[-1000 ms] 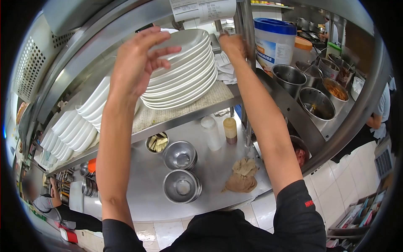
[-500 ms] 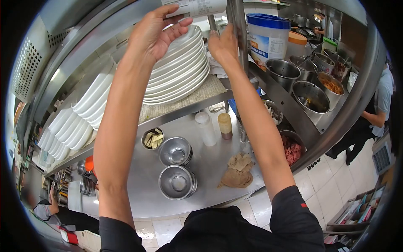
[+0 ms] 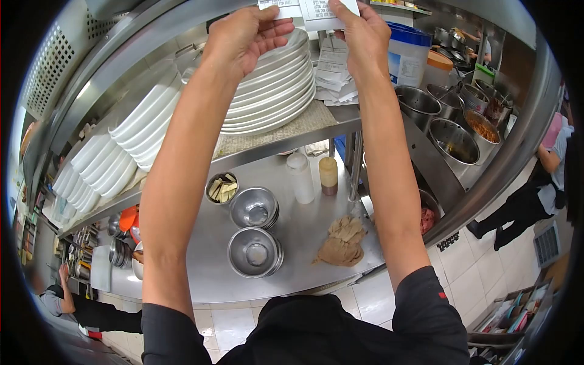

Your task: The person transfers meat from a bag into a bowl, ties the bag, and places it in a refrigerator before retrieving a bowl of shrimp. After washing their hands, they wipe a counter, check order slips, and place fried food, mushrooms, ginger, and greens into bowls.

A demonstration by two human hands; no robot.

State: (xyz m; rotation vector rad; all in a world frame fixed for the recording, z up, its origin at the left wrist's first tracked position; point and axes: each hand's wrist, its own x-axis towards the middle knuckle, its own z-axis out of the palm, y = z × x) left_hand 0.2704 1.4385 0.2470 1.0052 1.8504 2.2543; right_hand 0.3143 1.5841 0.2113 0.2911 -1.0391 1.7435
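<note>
My left hand (image 3: 248, 38) is raised at the top of the view, thumb pinching a printed order ticket (image 3: 288, 11) while the other fingers curl loosely. Level with it, my right hand (image 3: 368, 39) grips another ticket (image 3: 317, 23) between thumb and fingers. The two slips come close together, and the upper frame edge cuts them off. Below my right hand, a pile of paper slips (image 3: 334, 73) lies on the steel shelf. Beside the pile, under my left hand, stands a tall stack of white plates (image 3: 274, 91).
White dishes (image 3: 146, 115) line the shelf's left. On the counter below are steel bowls (image 3: 252, 252), squeeze bottles (image 3: 299, 176), cut pieces in a small bowl (image 3: 222, 188) and a brown cloth-like bundle (image 3: 342, 243). Steel pots (image 3: 453, 140) stand right. Two people work at the sides.
My right hand has come up from beside the shelf post and now holds a ticket next to the left one. My left hand has shifted slightly right. The slip pile shows more clearly.
</note>
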